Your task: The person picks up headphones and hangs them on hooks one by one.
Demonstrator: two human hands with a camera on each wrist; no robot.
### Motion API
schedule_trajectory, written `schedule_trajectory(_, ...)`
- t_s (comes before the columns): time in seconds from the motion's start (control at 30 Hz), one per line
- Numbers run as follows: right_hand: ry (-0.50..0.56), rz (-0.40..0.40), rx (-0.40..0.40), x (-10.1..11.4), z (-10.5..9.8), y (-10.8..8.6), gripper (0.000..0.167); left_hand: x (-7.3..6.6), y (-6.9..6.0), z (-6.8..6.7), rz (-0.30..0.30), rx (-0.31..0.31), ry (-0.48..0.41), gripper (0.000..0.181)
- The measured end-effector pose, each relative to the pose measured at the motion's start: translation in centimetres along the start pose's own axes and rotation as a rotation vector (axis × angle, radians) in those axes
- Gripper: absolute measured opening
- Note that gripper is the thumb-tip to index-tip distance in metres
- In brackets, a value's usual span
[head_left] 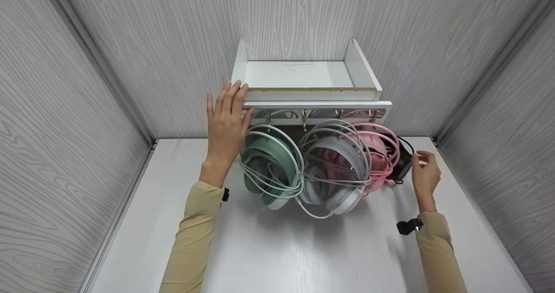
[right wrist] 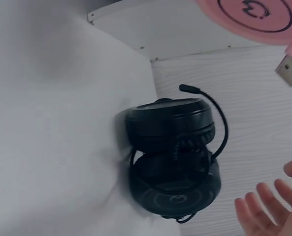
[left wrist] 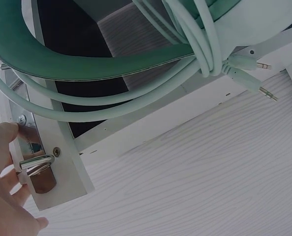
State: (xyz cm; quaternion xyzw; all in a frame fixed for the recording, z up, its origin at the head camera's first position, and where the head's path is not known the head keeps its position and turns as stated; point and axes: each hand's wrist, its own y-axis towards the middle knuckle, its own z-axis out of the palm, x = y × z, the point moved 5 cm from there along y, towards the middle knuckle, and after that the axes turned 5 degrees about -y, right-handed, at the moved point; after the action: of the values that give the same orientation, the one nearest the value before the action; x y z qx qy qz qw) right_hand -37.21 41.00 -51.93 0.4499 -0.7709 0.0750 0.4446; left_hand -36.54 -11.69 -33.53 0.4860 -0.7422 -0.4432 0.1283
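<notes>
In the head view my left hand (head_left: 226, 130) rests on the left end of the white hook rack (head_left: 321, 104), fingers straight over its top edge, thumb at the front. A green headset (head_left: 271, 148) with coiled cable hangs just right of it; two cable plugs (left wrist: 264, 91) dangle in the left wrist view. Beside it hang a grey-white headset (head_left: 342, 145) and a pink headset (head_left: 370, 141). At the far right is a black headset (right wrist: 173, 147) with a microphone boom. My right hand (head_left: 426, 174) is beside it, fingers slightly bent, apart from it and holding nothing.
Above the rack is a white shelf (head_left: 299, 74) with raised sides. Metal hooks (head_left: 304, 119) line the rack's front. The white tabletop (head_left: 277, 258) spreads below, with wood-grain panels (head_left: 65, 154) at the back and sides. A USB plug (right wrist: 288, 70) hangs by the pink headset.
</notes>
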Motion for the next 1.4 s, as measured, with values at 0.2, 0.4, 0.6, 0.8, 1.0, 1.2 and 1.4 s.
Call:
schedule_trajectory(0.2,-0.091,0.052,0.190,-1.8,1.8,0.7,0.058,0.0,-0.2,-0.2,-0.004,-0.010,-0.001,0.051)
schedule_trajectory(0.4,-0.056,0.198,0.286,-3.6,2.9,0.8,0.080,-0.2,-0.4,-0.2,0.001,-0.003,-0.002,0.052)
schedule_trajectory(0.6,0.093,0.339,0.419,-4.8,4.0,0.0,0.096,-0.2,-0.6,-0.4,-0.004,-0.003,-0.001,0.052)
schedule_trajectory(0.8,0.350,0.480,0.554,-4.9,3.9,-1.3,0.063,-0.4,-0.6,-0.4,0.009,-0.003,0.011,0.052)
schedule_trajectory(1.0,0.419,0.491,0.626,-3.7,2.6,-2.2,0.053,-0.5,-0.5,-0.4,0.013,-0.003,0.014,0.052)
schedule_trajectory(1.2,0.569,0.560,0.595,-4.0,2.2,-2.1,0.034,-0.5,-0.5,-0.2,0.014,-0.001,0.014,0.052)
schedule_trajectory(1.4,0.643,0.604,0.599,-5.0,2.9,-1.8,0.019,-0.6,-0.4,-0.2,0.014,-0.013,0.012,0.052)
